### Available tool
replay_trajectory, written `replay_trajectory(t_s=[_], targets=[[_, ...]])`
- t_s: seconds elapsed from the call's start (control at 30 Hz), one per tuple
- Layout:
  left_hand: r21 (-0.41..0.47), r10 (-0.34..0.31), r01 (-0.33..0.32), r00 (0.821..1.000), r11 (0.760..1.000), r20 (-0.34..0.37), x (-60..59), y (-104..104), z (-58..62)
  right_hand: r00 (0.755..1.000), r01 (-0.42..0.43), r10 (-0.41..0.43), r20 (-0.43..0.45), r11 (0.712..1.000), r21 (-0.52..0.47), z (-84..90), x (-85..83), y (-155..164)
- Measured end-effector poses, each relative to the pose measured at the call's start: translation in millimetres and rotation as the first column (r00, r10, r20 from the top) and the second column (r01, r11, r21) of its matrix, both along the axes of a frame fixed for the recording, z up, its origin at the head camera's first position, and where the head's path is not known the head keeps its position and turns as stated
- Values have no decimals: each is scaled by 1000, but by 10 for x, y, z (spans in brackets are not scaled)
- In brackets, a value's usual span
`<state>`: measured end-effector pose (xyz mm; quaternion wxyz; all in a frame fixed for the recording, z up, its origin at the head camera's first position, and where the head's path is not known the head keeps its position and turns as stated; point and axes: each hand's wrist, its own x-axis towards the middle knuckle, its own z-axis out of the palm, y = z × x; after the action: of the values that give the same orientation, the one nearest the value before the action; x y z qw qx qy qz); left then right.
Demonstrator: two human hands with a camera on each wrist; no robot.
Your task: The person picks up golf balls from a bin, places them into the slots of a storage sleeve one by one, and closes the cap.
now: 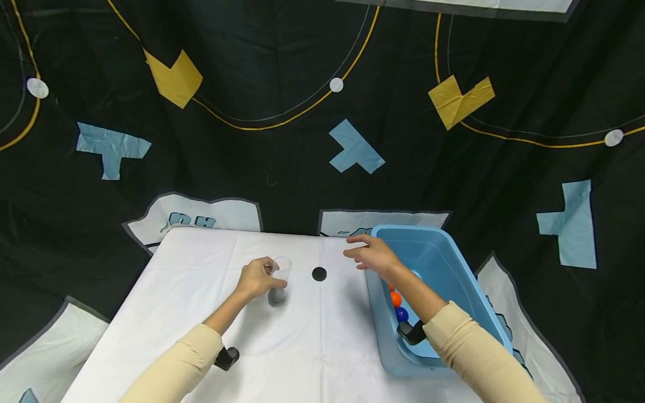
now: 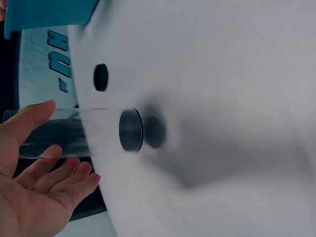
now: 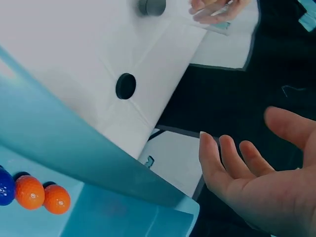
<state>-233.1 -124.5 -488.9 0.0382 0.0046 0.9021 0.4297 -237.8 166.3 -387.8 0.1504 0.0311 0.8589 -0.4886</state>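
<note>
My left hand (image 1: 257, 278) is around the upper part of a clear tube (image 2: 103, 131), thumb on one side and fingers on the other. The tube stands upright with a dark grey base (image 2: 131, 130) at its lower end, close over the white table, its shadow beside it. Over the far left rim of a light blue bin (image 1: 443, 240), my right hand (image 1: 374, 256) hovers with its fingers spread and nothing in them. Inside the bin lie orange balls (image 3: 29, 192) and a dark blue ball (image 3: 5, 187), partly hidden by the right arm in the head view.
A black disc (image 1: 319, 273) lies on the white table (image 1: 302, 347) between the tube and the bin. Behind the table hangs a black cloth (image 1: 287, 184) with blue and yellow tape pieces. The bin's tall walls stand along the table's right side.
</note>
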Motion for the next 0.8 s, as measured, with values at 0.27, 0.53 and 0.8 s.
replay_trajectory(t_s=[0.27,0.53,0.8], targets=[[53,-62,62,998,997,0,2,77,207,1000,-9,10,21,999,-47,93,-39,99],[38,-68,71,995,997,-75,-4,99,340,999,-7,9,43,1000,-29,212,-125,350],[23,-91,93,991,995,-97,-24,80,385,999,19,-20,42,1000,10,193,-176,782]])
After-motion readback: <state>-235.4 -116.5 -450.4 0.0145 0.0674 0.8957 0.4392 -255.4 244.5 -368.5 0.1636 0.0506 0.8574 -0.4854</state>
